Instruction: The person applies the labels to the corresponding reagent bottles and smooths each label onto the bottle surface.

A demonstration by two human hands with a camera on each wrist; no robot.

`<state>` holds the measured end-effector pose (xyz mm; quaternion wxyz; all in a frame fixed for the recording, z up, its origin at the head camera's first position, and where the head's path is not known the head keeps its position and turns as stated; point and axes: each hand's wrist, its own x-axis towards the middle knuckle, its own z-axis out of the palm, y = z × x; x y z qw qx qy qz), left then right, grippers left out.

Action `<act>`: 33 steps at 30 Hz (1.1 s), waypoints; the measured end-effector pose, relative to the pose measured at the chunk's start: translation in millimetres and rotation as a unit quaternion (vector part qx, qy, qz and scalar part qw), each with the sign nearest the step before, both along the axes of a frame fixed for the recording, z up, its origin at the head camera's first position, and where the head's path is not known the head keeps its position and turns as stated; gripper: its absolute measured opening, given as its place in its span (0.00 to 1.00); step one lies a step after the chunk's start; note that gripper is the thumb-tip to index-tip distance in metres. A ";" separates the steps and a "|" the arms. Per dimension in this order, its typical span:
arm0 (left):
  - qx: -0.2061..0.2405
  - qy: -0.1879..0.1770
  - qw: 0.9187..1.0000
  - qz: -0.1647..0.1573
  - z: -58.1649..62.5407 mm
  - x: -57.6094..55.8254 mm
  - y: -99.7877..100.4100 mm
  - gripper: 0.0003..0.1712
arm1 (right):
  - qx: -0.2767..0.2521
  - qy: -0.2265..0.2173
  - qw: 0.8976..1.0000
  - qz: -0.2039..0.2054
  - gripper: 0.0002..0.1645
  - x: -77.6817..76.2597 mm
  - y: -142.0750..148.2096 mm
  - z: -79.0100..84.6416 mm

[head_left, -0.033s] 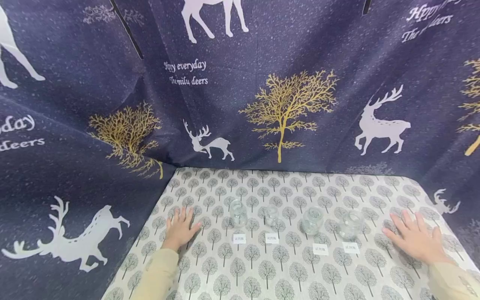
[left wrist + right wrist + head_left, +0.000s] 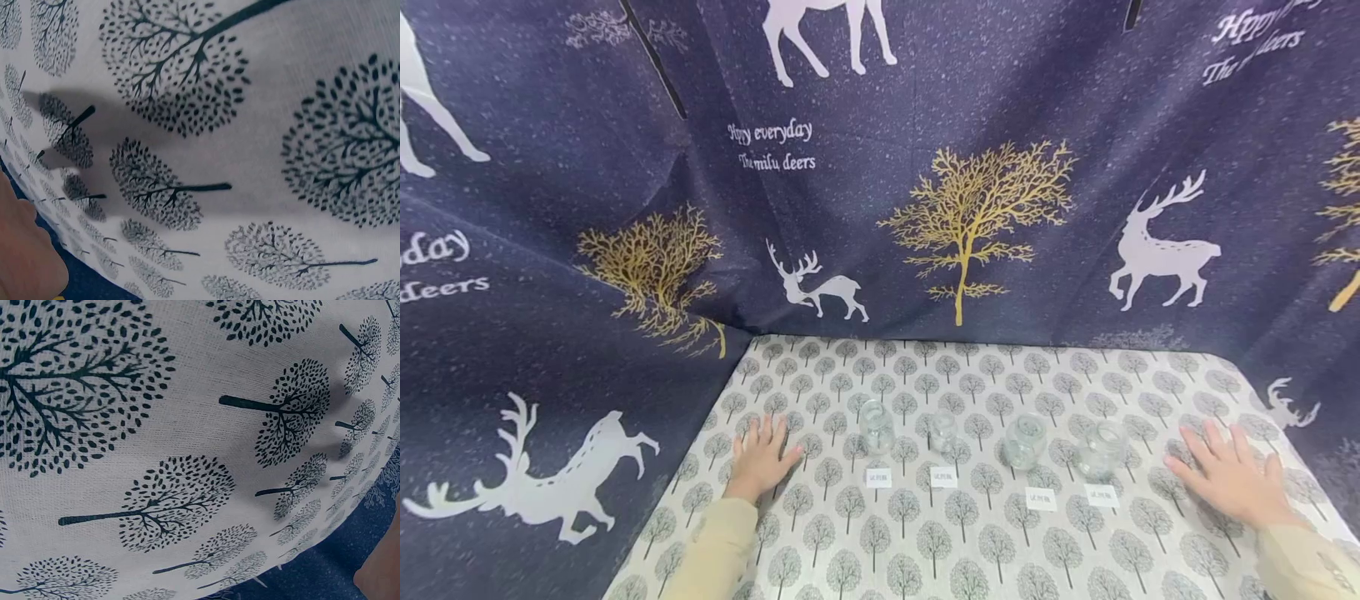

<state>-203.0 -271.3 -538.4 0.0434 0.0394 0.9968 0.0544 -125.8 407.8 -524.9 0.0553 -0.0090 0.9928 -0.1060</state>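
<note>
Two clear glass jars stand left of centre in the head view: a taller jar and a smaller jar. Right of them are a rounded jar and a wide jar. My left hand rests palm down with spread fingers, left of the taller jar and apart from it. On the far side my right hand lies the same way, right of the wide jar, touching no jar. Each wrist view shows only a piece of its hand at a lower corner, above tree-printed cloth.
Small white labels with printed characters lie in front of the jars, among them a left label and a right label. The tree-print tablecloth covers the table. A dark blue deer-print curtain hangs behind and to the left.
</note>
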 end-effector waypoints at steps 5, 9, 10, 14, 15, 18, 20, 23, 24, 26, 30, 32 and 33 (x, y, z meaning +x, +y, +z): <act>0.009 -0.005 1.000 0.002 -2.6 2.3 -0.1 0.42 | -0.004 -0.007 1.000 0.000 0.48 0.8 2.5 -4.9; 0.010 -0.012 1.000 0.007 -4.1 3.7 -1.4 0.42 | -0.006 -0.017 1.000 -0.004 0.48 1.1 4.2 -5.6; 0.011 -0.013 1.000 0.007 -4.2 3.7 -1.7 0.42 | -0.006 -0.016 1.000 -0.005 0.48 1.0 4.5 -5.6; 0.008 -0.017 1.000 0.009 -2.4 3.3 -1.4 0.43 | -0.008 -0.019 1.000 -0.009 0.48 1.0 5.0 -5.9; 0.008 -0.016 1.000 0.008 -1.7 3.2 -1.0 0.43 | -0.009 -0.022 1.000 -0.010 0.48 1.3 5.1 -6.2; 0.010 -0.015 1.000 0.005 0.0 3.2 0.4 0.42 | -0.011 -0.027 1.000 -0.013 0.48 2.7 5.5 -6.9; 0.013 -0.016 1.000 0.003 0.5 3.4 1.4 0.42 | -0.011 -0.028 0.999 -0.013 0.48 3.9 5.7 -6.9; 0.012 -0.018 1.000 0.001 0.4 4.3 2.5 0.42 | -0.013 -0.025 1.000 -0.013 0.48 5.7 5.8 -6.2; 0.011 -0.020 1.000 0.001 0.0 4.4 2.9 0.42 | -0.015 -0.024 1.000 -0.012 0.48 6.3 6.0 -6.3; 0.009 -0.023 1.000 0.001 -0.5 4.9 3.2 0.42 | -0.018 -0.021 1.000 -0.013 0.48 7.4 7.0 -7.1; 0.013 -0.027 1.000 0.001 -2.0 5.7 3.1 0.42 | -0.021 -0.017 1.000 -0.014 0.49 9.6 9.5 -13.9; 0.014 -0.028 1.000 0.000 -3.0 6.2 2.8 0.43 | -0.019 -0.016 1.000 -0.016 0.49 10.5 10.7 -17.7; 0.014 -0.029 0.999 0.000 -3.7 6.6 2.6 0.43 | -0.019 -0.015 1.000 -0.017 0.48 11.0 11.2 -18.8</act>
